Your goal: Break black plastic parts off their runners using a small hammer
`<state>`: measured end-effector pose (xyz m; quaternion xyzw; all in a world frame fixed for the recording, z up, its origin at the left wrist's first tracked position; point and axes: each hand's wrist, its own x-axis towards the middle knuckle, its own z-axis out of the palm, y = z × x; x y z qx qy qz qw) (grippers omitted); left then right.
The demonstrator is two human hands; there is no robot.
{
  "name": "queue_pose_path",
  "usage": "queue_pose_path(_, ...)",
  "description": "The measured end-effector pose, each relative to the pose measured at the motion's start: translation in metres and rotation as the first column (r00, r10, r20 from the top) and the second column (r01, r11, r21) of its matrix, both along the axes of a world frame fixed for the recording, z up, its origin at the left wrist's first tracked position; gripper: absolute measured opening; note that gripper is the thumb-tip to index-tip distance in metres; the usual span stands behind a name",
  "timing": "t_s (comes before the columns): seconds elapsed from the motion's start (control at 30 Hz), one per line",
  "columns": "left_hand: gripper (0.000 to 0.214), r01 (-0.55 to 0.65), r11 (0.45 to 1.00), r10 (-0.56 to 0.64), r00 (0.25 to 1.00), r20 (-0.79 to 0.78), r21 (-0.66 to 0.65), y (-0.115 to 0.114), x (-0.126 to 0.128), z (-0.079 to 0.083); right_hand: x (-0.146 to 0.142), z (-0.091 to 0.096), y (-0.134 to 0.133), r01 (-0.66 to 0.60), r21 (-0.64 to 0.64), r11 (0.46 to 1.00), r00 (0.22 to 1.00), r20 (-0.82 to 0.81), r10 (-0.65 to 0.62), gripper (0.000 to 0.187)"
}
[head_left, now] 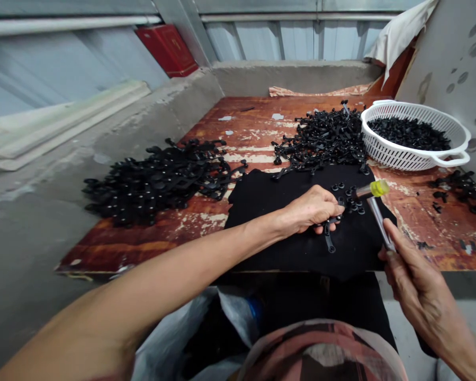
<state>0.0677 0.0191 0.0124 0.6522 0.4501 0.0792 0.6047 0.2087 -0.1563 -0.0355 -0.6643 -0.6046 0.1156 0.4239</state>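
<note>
My left hand [311, 209] is closed on a black plastic sprue piece [330, 239] that lies on a black cloth [285, 211] spread over the worn red board [206, 217]. My right hand [410, 275] grips the metal handle of a small hammer [375, 203] with a yellow-green head. The hammer head hovers just right of my left fingers, over several small black rings [355, 203] on the cloth.
A pile of black sprue frames [162, 177] lies at the left, another pile [325, 137] at the back. A white plastic basket [414, 151] with small black parts stands at the right. Loose black pieces [462, 188] lie at the far right. A red box [168, 50] leans behind.
</note>
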Motion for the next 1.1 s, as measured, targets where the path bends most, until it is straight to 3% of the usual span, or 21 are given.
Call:
queue_pose_path(0.17, 0.031, 0.008, 1.0, -0.008, 1.0, 0.011, -0.004, 0.002, 0.0, 0.003, 0.004, -0.003, -0.005, 0.033, -0.023, 0.999, 0.997, -0.069, -0.035, 0.048)
queue_pose_path(0.37, 0.032, -0.005, 0.996, 0.008, 1.0, 0.026, -0.092, 0.001, 0.003, 0.002, 0.009, -0.003, -0.008, -0.021, -0.011, 1.0, 1.0, 0.0, 0.021, 0.053)
queue_pose_path(0.8, 0.025, 0.035, 0.998, -0.037, 0.998, -0.056, -0.046, 0.011, 0.006, 0.002, 0.007, 0.005, -0.004, -0.064, 0.093, 0.994, 0.983, 0.176, 0.047, 0.062)
queue_pose_path(0.97, 0.024, 0.055, 0.998, -0.057, 0.994, -0.094, -0.024, 0.014, 0.008, 0.002, 0.016, -0.004, -0.005, -0.116, -0.004, 0.993, 0.966, 0.232, 0.113, 0.064)
queue_pose_path(1.1, 0.022, 0.074, 0.997, -0.076, 0.995, -0.069, -0.031, 0.017, 0.007, -0.004, 0.016, 0.008, -0.009, -0.108, 0.035, 0.994, 0.966, 0.241, 0.097, 0.063)
